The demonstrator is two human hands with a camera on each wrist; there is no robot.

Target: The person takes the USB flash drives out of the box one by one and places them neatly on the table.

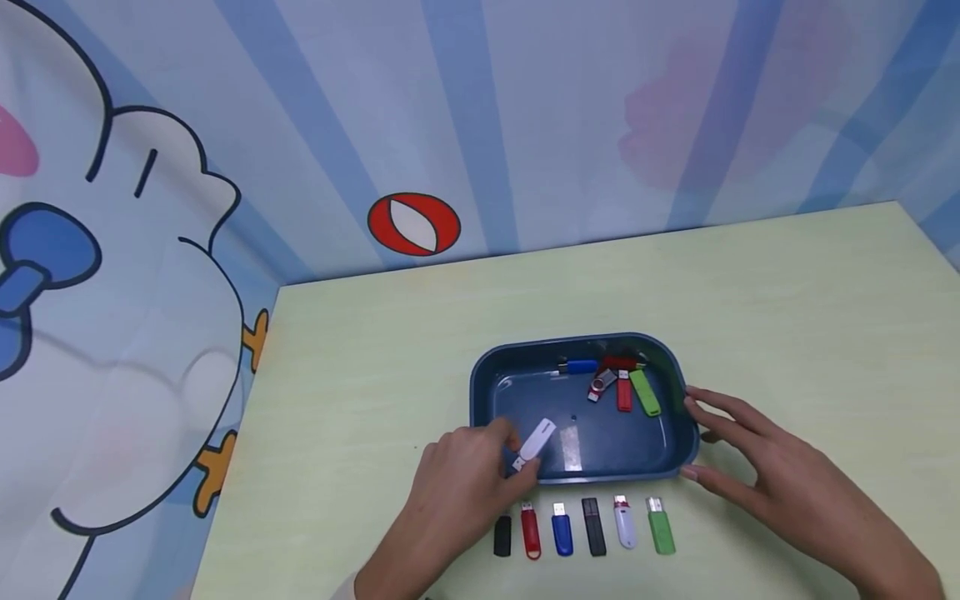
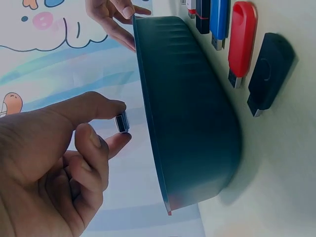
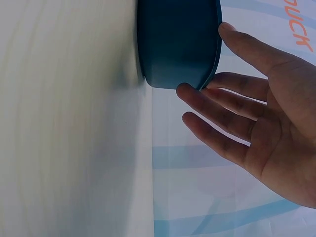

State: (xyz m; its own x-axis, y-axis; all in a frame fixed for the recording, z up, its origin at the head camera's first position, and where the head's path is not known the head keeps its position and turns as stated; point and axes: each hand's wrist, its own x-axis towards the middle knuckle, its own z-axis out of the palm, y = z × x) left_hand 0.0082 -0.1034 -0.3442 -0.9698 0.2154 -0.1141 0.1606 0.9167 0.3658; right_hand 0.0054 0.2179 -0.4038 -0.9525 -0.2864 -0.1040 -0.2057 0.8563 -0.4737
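My left hand (image 1: 465, 475) pinches a white USB stick (image 1: 537, 439) between thumb and fingers, over the front left part of a dark blue plastic tray (image 1: 517, 404). The stick's metal plug (image 2: 122, 122) faces the left wrist camera. At the tray's right end, my right hand (image 1: 780, 475) touches the rim and wall with its thumb and extended fingertips. Inside the tray lie a blue USB stick (image 1: 581, 367), a green one (image 1: 645, 393), a red one (image 1: 624, 393), a dark red one (image 1: 619, 363) and a swivel one with a metal cover (image 1: 602, 382).
In front of the tray, several USB sticks stand in a row on the pale table (image 1: 360, 375): black (image 1: 502, 536), red (image 1: 530, 533), blue (image 1: 562, 534), dark grey (image 1: 593, 528), white (image 1: 625, 527) and green (image 1: 662, 531). A printed cartoon backdrop (image 1: 562, 125) borders the table behind and left.
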